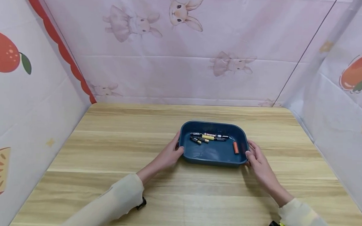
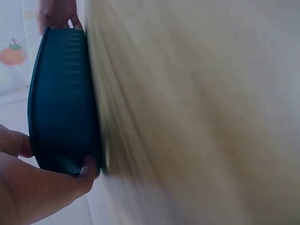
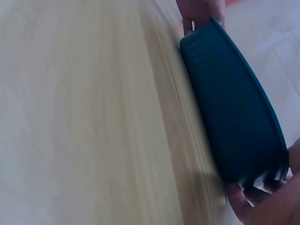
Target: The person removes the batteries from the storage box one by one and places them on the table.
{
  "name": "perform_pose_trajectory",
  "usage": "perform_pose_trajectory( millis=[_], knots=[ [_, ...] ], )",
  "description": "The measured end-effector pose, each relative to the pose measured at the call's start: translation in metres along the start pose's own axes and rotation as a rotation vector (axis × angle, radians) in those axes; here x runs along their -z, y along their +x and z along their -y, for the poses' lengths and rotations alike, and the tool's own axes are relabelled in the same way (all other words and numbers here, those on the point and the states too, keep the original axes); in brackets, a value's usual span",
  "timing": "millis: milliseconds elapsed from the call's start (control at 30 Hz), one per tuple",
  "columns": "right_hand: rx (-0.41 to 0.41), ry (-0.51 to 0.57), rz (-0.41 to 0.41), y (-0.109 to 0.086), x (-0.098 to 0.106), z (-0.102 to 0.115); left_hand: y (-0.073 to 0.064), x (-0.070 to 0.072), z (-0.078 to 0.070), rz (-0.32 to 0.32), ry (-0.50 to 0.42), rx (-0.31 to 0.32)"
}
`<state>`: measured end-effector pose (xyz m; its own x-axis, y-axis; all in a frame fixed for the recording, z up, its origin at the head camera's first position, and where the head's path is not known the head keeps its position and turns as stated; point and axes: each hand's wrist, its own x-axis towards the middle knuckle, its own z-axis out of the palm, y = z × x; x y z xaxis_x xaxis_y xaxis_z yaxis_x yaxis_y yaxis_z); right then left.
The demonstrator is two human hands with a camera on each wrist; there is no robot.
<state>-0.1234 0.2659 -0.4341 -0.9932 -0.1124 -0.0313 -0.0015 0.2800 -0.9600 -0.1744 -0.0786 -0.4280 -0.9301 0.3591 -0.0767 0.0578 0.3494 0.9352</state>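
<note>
Both hands hold a dark blue plastic bin with rounded corners, one at each short end. The left hand grips its left end, thumb on the rim; in the left wrist view, fingers of the left hand wrap the bin's near end. At the right end the right hand grips likewise, its thumb at the rim. The right wrist view shows the bin's long side low over the table. Inside, several batteries, among them a yellow battery, lie together toward the back left. One orange battery lies apart near the right end.
A wood-grain table spreads beneath the bin. Pink cloth with rabbit prints hangs behind its far edge. White fruit-print cloths, such as the left cloth, flank both sides.
</note>
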Motion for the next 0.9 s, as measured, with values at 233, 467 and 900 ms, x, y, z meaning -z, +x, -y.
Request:
perform_pose_trajectory(
  millis=[233,467,900],
  knots=[
    [-0.015,-0.05,0.003,-0.008,-0.021,0.008,-0.022,0.013,0.004,-0.046,0.014,0.032],
    [-0.024,-0.008,0.022,-0.014,-0.035,0.012,-0.044,0.024,0.009,-0.044,0.013,0.052],
    [-0.001,0.006,0.089,-0.023,-0.061,0.021,-0.085,0.05,0.02,0.005,-0.023,0.061]
  ],
)
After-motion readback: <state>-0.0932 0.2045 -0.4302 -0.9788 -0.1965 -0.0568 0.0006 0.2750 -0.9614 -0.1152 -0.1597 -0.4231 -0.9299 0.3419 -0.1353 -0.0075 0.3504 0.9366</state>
